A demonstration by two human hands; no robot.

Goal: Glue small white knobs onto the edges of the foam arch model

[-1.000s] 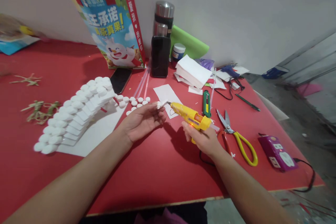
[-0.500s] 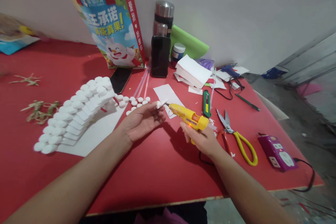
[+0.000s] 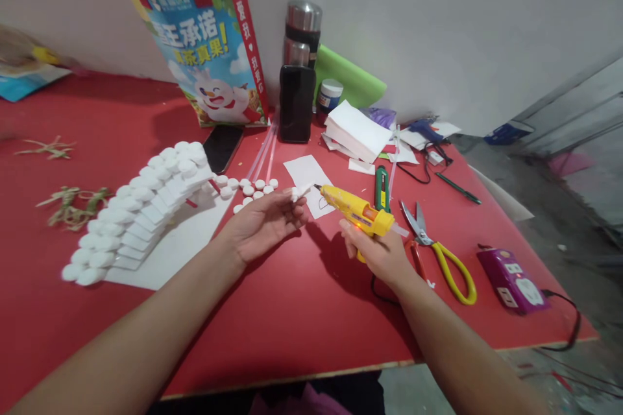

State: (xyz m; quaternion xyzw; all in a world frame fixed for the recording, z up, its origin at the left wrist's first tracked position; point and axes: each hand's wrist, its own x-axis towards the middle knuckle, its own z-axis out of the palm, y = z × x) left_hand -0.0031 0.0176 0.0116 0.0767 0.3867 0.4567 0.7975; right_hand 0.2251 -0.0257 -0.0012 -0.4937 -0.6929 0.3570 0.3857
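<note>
My left hand [image 3: 270, 220] pinches a small white piece [image 3: 299, 192], whose exact kind I cannot make out, between thumb and fingertips. In my right hand [image 3: 372, 249] is a yellow hot glue gun [image 3: 357, 209] with its red light lit. Its dark nozzle points left, close to the white piece. Several round white discs [image 3: 248, 190] lie beyond my left hand. To the left, a curved white structure [image 3: 141, 201] of discs and flat strips stands on a white sheet [image 3: 214, 220]. A piece of white paper [image 3: 302, 170] lies behind the glue gun's tip.
On the red table [image 3: 292, 331], scissors [image 3: 428, 240], a green utility knife [image 3: 382, 189] and a purple power box [image 3: 513, 282] lie right. Behind stand an upright phone [image 3: 296, 104], a flask [image 3: 304, 16] and a printed bag [image 3: 204, 45]. Stacked white paper [image 3: 357, 131] lies back right.
My right hand has drawn the glue gun a little to the right, so its nozzle sits farther from my left fingertips. My left hand stays nearly still.
</note>
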